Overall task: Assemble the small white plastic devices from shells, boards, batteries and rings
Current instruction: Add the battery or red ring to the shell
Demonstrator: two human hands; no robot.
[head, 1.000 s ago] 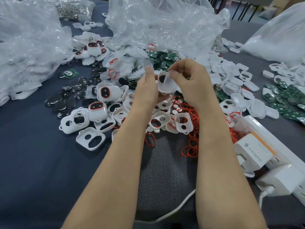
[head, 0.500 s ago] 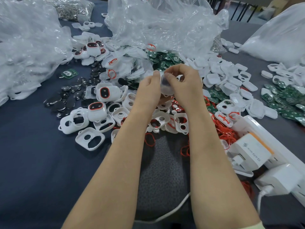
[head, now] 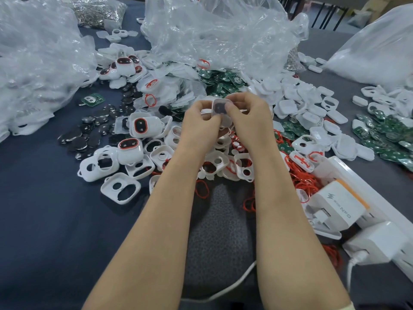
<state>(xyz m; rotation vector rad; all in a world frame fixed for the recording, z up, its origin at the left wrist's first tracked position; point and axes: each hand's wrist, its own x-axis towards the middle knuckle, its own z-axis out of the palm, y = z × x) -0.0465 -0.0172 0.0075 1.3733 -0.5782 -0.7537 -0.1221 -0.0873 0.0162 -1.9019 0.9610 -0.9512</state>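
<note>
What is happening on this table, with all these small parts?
A person is assembling by hand. The left hand and right hand both pinch one white shell with a dark part inside, above the table. Loose shells, coin batteries, green boards and red rings lie around.

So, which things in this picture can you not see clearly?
Head view: lower half of the white shell, covered by the left hand and right hand.
Head view: contents of the clear bag, veiled by crumpled film.
Head view: power strip, cut off by the right edge.
</note>
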